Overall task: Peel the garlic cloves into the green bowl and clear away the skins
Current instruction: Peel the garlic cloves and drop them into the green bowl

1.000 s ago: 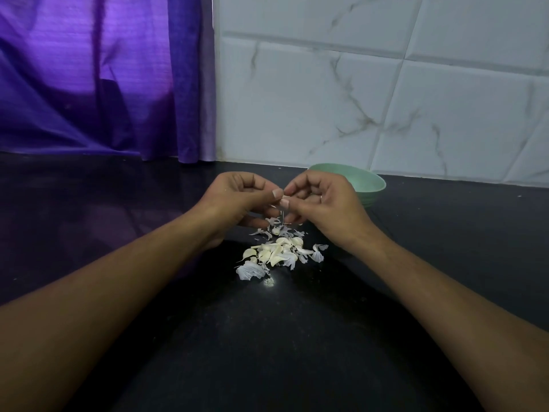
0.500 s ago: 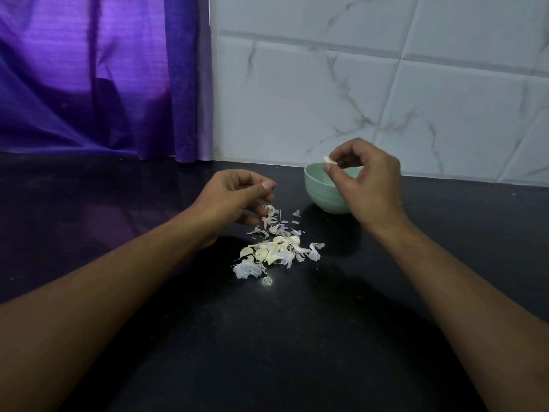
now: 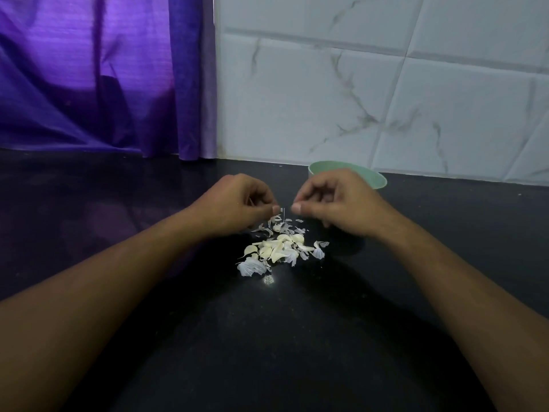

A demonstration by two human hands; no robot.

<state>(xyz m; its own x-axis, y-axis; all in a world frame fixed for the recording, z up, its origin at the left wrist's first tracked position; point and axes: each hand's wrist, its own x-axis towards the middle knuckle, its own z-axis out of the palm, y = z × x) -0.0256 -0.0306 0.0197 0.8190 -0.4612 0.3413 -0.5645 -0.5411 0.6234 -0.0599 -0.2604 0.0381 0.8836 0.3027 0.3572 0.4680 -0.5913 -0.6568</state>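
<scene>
We saw left hand [image 3: 237,203] and right hand [image 3: 338,203] curled, thumbs nearly meeting; couldn't tell what they held. The garlic pile [image 3: 279,248] lay just below both, green bowl [image 3: 378,178] behind right hand.

Glossy black stone counter [image 3: 267,352], papery garlic skins [image 3: 252,267], sheer purple cloth curtain [image 3: 89,69], smooth marble-look tiles [image 3: 326,99].
</scene>
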